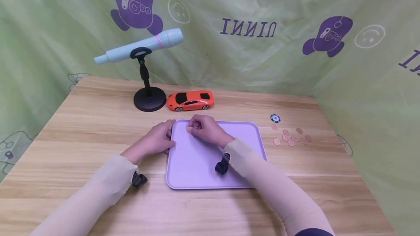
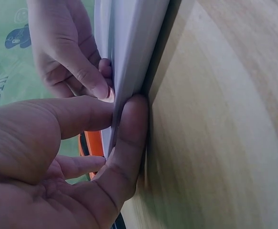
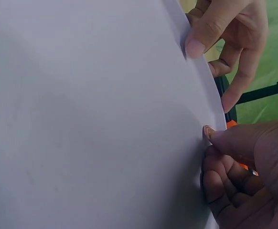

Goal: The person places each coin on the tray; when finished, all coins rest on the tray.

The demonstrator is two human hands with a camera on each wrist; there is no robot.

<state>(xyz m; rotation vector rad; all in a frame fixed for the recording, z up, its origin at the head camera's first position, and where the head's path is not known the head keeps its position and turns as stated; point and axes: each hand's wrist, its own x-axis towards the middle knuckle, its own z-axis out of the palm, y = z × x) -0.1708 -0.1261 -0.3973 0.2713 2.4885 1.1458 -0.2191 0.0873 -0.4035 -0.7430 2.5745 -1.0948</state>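
At the centre of the frame, a lilac tray (image 1: 197, 163) is lying on the wooden worktop (image 1: 82, 126). The left hand (image 1: 157, 139) is gripping its left rim — thumb on top. The right hand (image 1: 205, 128) is pinching a copper coin (image 1: 189, 130) over the tray's upper edge — more coins (image 1: 292, 137) are lying at the right.
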